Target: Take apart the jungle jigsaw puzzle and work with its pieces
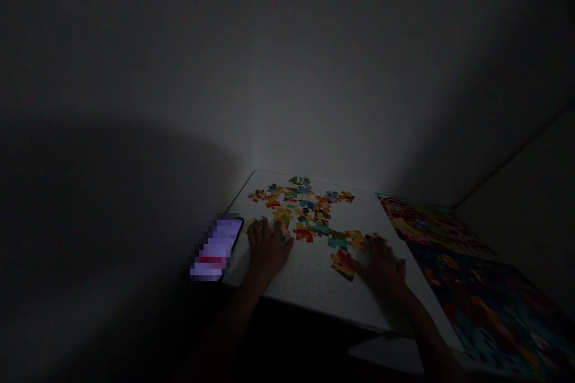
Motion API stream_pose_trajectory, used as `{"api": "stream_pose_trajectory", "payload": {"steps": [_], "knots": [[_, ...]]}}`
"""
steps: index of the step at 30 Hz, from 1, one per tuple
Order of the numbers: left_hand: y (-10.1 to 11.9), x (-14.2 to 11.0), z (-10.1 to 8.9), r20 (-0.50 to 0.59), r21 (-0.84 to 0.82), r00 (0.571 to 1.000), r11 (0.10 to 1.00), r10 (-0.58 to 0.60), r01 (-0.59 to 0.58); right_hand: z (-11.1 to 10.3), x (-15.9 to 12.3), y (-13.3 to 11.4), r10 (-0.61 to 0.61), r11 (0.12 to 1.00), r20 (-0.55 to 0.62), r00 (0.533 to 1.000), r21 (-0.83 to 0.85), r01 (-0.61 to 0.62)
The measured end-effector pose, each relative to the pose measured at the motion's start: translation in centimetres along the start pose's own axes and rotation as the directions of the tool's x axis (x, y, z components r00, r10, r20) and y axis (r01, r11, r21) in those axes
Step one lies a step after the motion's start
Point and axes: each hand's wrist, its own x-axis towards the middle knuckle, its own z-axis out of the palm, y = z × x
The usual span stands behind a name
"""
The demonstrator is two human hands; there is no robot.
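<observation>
In dim light, colourful jigsaw pieces (306,206) lie on a white table (296,278), several of them joined in a patchy group. My left hand (267,248) rests palm down at the group's near left edge, fingers spread over pieces partly hidden beneath them. A red piece (304,234) lies just right of it. My right hand (384,266) is at the near right, fingers stretched over a piece they partly cover. Its thumb reaches to an orange-brown piece (344,265). A yellow piece (356,239) and a teal piece (336,239) lie left of its fingertips.
A phone (218,248) with a lit screen stands along the table's left edge. On the right lie two colourful pictures, a farm-like one (431,221) and a dark blue one (485,299). Pale walls (314,102) rise behind the table.
</observation>
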Motion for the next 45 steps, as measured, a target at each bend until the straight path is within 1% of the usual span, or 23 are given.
{"api": "stream_pose_trajectory", "payload": {"steps": [2, 5, 7, 9, 12, 15, 17, 19, 22, 24, 26, 27, 29, 31, 33, 35, 38, 41, 43, 45], "knots": [[0.9, 0.7, 0.1, 0.027, -0.011, 1.000, 1.000, -0.006, 0.007, 0.2, -1.2, -0.9, -0.024, 1.000, -0.020, 1.000, 0.013, 0.025], [2.1, 1.7, 0.3, 0.025, -0.002, 0.999, 1.000, -0.025, 0.025, 0.3, -2.6, -2.6, -0.051, 0.999, -0.112, 0.992, 0.014, 0.053], [2.5, 2.3, 0.6, 0.007, 0.014, 1.000, 0.999, -0.030, 0.030, 0.3, -3.2, -3.7, -0.065, 0.998, -0.155, 0.986, -0.007, 0.065], [2.6, 3.1, 0.8, 0.005, 0.023, 1.000, 1.000, -0.014, 0.014, 0.4, -3.8, -4.7, -0.096, 0.995, -0.172, 0.980, -0.027, 0.093], [2.7, 4.6, 0.8, 0.067, 0.016, 0.998, 1.000, 0.010, -0.011, 0.5, -4.7, -5.7, -0.124, 0.992, -0.204, 0.971, -0.031, 0.120], [3.5, 6.0, 0.6, 0.132, 0.006, 0.991, 1.000, 0.000, -0.001, 0.5, -5.3, -6.3, -0.120, 0.993, -0.210, 0.970, -0.007, 0.121], [4.3, 6.4, 0.7, 0.128, 0.008, 0.992, 1.000, -0.005, 0.004, 0.4, -5.6, -6.5, -0.123, 0.992, -0.199, 0.972, 0.014, 0.128], [5.2, 6.4, 0.9, 0.100, 0.003, 0.995, 1.000, 0.008, -0.009, 0.3, -5.7, -6.4, -0.132, 0.989, -0.193, 0.972, 0.044, 0.143], [5.9, 6.1, 1.3, 0.089, -0.040, 0.994, 0.997, 0.069, -0.066, 0.1, -5.6, -5.5, -0.126, 0.984, -0.205, 0.971, 0.097, 0.148], [5.8, 6.2, 1.5, 0.099, -0.075, 0.987, 0.990, 0.129, -0.122, -0.2, -5.3, -4.8, -0.081, 0.988, -0.215, 0.973, 0.112, 0.107], [5.2, 6.6, 1.6, 0.095, -0.097, 0.981, 0.983, 0.168, -0.159, -0.4, -4.8, -4.2, -0.012, 0.994, -0.197, 0.980, 0.103, 0.033], [4.8, 6.9, 1.5, 0.087, -0.095, 0.982, 0.983, 0.165, -0.157, -0.4, -4.6, -4.1, 0.012, 0.995, -0.179, 0.984, 0.095, 0.005], [4.2, 7.6, 1.5, 0.087, -0.074, 0.991, 0.992, 0.105, -0.099, -0.4, -4.5, -4.5, 0.010, 0.996, -0.145, 0.989, 0.086, 0.003], [4.1, 8.2, 1.3, 0.115, -0.048, 0.993, 0.998, 0.034, -0.029, -0.1, -4.9, -5.7, -0.042, 0.994, -0.120, 0.992, 0.093, 0.054], [4.6, 8.8, 1.3, 0.170, -0.051, 0.985, 0.999, 0.021, -0.012, 0.2, -5.6, -7.3, -0.089, 0.988, -0.101, 0.991, 0.115, 0.100], [5.6, 9.3, 1.2, 0.222, -0.073, 0.973, 0.996, 0.057, -0.042, 0.5, -6.4, -9.1, -0.104, 0.983, -0.114, 0.988, 0.141, 0.119], [7.1, 9.9, 1.1, 0.278, -0.102, 0.955, 0.992, 0.103, -0.077, 0.6, -7.6, -11.5, -0.087, 0.978, -0.136, 0.987, 0.178, 0.111], [8.3, 10.3, 1.4, 0.319, -0.122, 0.938, 0.987, 0.137, -0.103, 0.8, -8.3, -13.4, -0.084, 0.967, -0.092, 0.992, 0.231, 0.103], [8.9, 10.3, 1.7, 0.332, -0.158, 0.923, 0.976, 0.194, -0.148, 1.1, -8.6, -14.7, -0.124, 0.951, -0.110, 0.986, 0.272, 0.150], [9.8, 10.3, 2.0, 0.331, -0.203, 0.904, 0.956, 0.272, -0.213, 1.3, -8.7, -15.9, -0.191, 0.925, -0.156, 0.969, 0.301, 0.231]]}}
